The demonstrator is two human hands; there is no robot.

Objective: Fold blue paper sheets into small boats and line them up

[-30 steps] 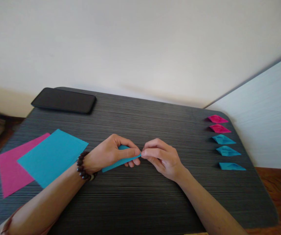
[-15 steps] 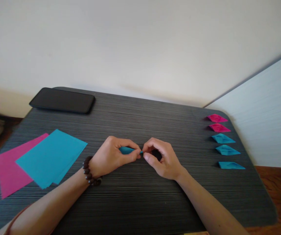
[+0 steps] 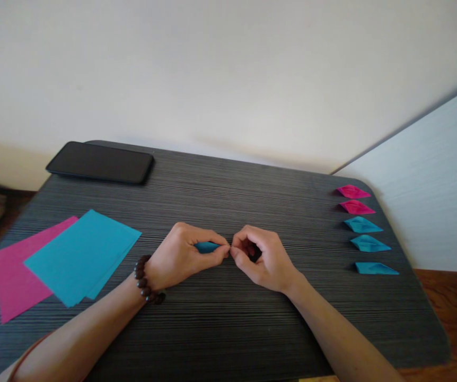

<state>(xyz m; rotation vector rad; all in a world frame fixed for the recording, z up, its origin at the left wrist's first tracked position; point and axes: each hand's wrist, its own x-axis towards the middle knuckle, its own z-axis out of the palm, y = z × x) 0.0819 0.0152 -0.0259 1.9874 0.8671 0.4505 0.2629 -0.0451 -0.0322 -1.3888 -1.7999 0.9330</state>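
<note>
Over the middle of the table, my left hand [image 3: 191, 249] pinches a small piece of folded blue paper [image 3: 207, 246] between thumb and fingers. Most of the paper is hidden inside that hand; a blue strip shows in the gap above the thumb. My right hand [image 3: 266, 260] meets it from the right, thumb and index fingertip pressed together at the paper's pointed end. The tip itself is covered by the fingertips, which almost touch those of my left hand.
Flat blue sheets [image 3: 85, 254] overlap a pink sheet [image 3: 14, 276] on the left. A black phone [image 3: 101, 163] lies at the back left. Along the right edge run folded paper pieces, two pink [image 3: 353, 191] and three blue [image 3: 371, 244]. A wall [image 3: 228, 79] stands behind the dark table [image 3: 228, 329].
My right thumb and index finger have closed on the paper's tip, which showed between the hands before. My left hand has stayed nearly still, keeping its pinch.
</note>
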